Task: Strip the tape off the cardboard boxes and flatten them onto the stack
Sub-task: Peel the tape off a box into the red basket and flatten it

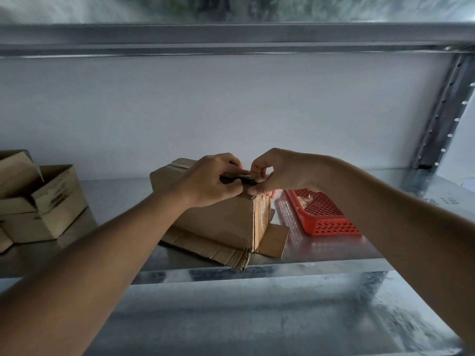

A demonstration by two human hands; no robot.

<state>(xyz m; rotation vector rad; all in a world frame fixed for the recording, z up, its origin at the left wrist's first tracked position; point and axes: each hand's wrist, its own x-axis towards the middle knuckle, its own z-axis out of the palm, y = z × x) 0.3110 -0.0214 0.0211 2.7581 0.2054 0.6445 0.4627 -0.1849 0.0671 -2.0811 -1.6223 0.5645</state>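
Mid-frame, the left hand (205,179) and right hand (277,173) both pinch a dark tape strip (237,178) on top of one cardboard box (221,217). This box looks only started: tape still on, not flat. At the left edge, about three more boxes (38,201) wait. One red basket (321,214) sits right of it.

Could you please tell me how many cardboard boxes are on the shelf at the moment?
3, perhaps more: one box in the middle under both hands, standing on its opened flaps, and two open boxes piled at the left edge. Others may be cut off there.
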